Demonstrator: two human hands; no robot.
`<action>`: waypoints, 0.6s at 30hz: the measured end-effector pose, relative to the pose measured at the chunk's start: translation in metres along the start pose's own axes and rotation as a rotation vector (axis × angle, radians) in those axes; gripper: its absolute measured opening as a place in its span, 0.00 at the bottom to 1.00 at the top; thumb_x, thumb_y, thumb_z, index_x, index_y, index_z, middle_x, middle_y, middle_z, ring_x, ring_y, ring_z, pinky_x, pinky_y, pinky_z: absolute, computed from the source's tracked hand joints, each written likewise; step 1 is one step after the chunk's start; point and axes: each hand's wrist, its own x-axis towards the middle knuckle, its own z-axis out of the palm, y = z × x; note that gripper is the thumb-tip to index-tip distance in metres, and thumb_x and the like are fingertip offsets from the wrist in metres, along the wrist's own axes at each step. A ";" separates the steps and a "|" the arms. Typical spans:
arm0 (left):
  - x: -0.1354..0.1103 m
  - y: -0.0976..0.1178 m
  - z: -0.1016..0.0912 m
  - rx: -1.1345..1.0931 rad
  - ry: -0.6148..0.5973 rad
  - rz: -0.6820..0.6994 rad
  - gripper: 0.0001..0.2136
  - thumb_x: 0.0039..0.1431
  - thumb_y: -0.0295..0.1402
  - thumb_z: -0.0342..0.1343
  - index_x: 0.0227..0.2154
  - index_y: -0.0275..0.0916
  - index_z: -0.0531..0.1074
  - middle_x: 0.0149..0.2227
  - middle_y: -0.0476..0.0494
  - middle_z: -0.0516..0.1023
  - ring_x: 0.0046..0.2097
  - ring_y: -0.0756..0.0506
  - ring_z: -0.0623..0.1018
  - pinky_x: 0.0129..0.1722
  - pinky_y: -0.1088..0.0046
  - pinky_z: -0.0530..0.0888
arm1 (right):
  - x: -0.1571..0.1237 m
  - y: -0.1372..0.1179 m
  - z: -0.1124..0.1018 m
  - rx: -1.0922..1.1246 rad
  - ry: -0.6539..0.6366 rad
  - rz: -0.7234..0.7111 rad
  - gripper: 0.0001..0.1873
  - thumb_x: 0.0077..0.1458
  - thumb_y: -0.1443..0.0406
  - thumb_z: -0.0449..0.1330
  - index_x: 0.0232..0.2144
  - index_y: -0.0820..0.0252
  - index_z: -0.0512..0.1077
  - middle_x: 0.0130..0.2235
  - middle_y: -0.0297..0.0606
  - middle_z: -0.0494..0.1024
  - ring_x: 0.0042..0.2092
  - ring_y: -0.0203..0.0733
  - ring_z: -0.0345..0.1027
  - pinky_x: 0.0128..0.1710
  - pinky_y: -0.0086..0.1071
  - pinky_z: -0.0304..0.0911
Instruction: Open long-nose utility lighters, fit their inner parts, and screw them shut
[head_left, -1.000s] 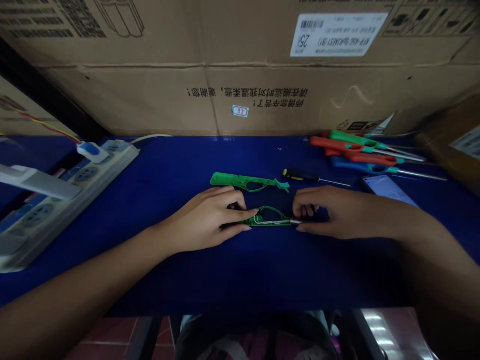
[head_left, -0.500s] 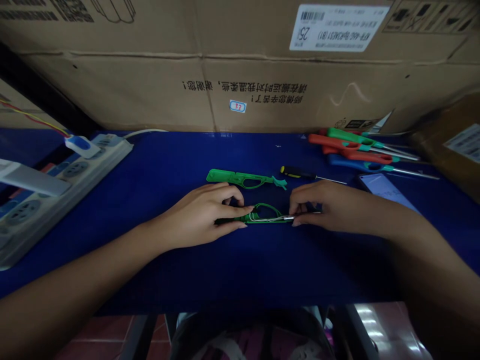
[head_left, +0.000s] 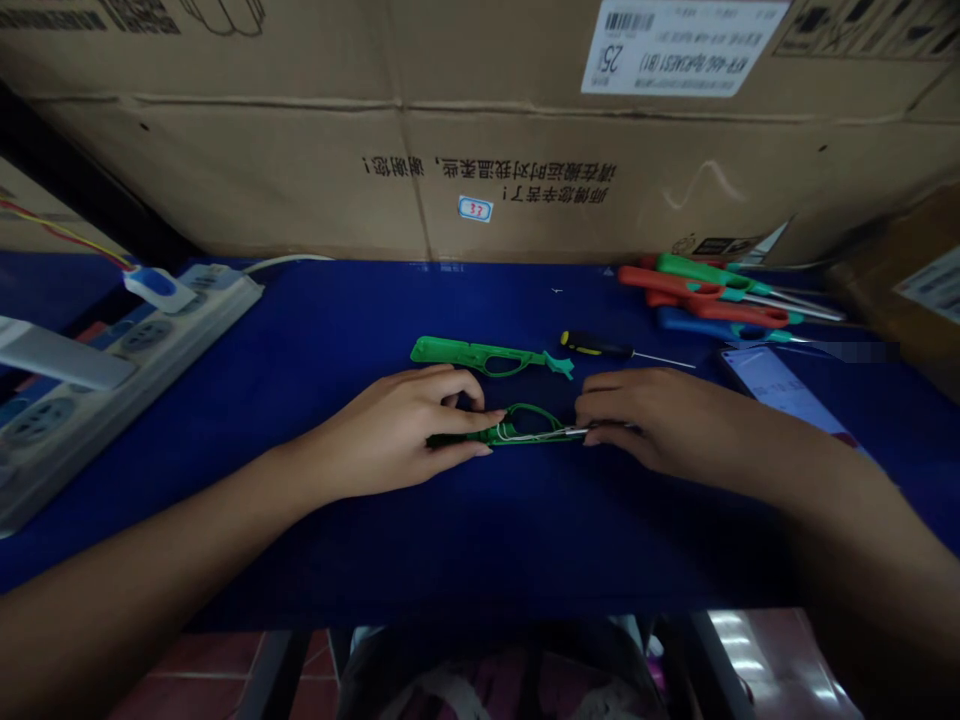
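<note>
A green lighter body (head_left: 529,428) with a trigger loop and thin wires lies on the blue table (head_left: 480,520) between my hands. My left hand (head_left: 405,428) is closed on its left end, thumb and forefinger pinching the handle. My right hand (head_left: 637,420) pinches the metal tube at its right end, fingers pressed together. A loose green shell half (head_left: 484,356) lies just behind, and a small black and yellow screwdriver (head_left: 607,350) rests to the right of that shell.
Several red, green and blue long lighters (head_left: 720,295) are stacked at the back right. A phone (head_left: 780,385) lies by my right forearm. A white power strip (head_left: 112,350) sits at the left. Cardboard boxes (head_left: 480,130) wall off the back.
My right hand has shifted slightly left along the metal tube. The view has tilted a little; the left hand keeps its pinch on the green body.
</note>
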 end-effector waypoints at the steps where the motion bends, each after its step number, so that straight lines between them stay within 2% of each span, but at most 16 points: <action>1: 0.000 0.000 0.000 -0.012 0.001 -0.008 0.17 0.67 0.38 0.59 0.57 0.48 0.75 0.47 0.45 0.77 0.43 0.47 0.77 0.42 0.69 0.76 | -0.001 0.000 -0.001 0.001 -0.004 0.006 0.09 0.63 0.71 0.55 0.31 0.56 0.71 0.35 0.33 0.74 0.36 0.40 0.68 0.36 0.33 0.57; 6: 0.000 -0.001 0.000 -0.056 -0.002 -0.033 0.17 0.66 0.37 0.61 0.56 0.50 0.76 0.47 0.46 0.76 0.43 0.47 0.76 0.41 0.70 0.76 | 0.001 -0.001 -0.004 0.027 -0.030 0.001 0.08 0.63 0.69 0.58 0.31 0.57 0.72 0.34 0.33 0.74 0.36 0.39 0.69 0.35 0.32 0.57; 11: 0.001 -0.001 -0.001 -0.082 -0.003 -0.045 0.16 0.65 0.36 0.61 0.55 0.50 0.77 0.46 0.46 0.77 0.44 0.47 0.76 0.41 0.70 0.76 | 0.007 -0.002 -0.002 0.064 -0.008 0.023 0.08 0.62 0.60 0.64 0.32 0.57 0.75 0.36 0.34 0.77 0.36 0.40 0.71 0.34 0.32 0.58; 14: 0.000 -0.002 -0.001 -0.084 0.013 -0.042 0.17 0.65 0.36 0.61 0.56 0.49 0.76 0.46 0.46 0.77 0.43 0.47 0.77 0.40 0.70 0.77 | 0.008 -0.002 -0.001 0.123 0.043 0.020 0.10 0.63 0.56 0.62 0.37 0.55 0.78 0.39 0.35 0.79 0.39 0.41 0.72 0.37 0.32 0.61; 18: 0.000 -0.004 0.000 -0.074 0.035 -0.013 0.15 0.66 0.37 0.61 0.55 0.48 0.77 0.45 0.45 0.78 0.43 0.46 0.78 0.40 0.70 0.77 | 0.011 -0.001 0.002 0.214 0.078 0.021 0.09 0.64 0.60 0.59 0.37 0.56 0.79 0.38 0.36 0.80 0.37 0.40 0.72 0.39 0.33 0.62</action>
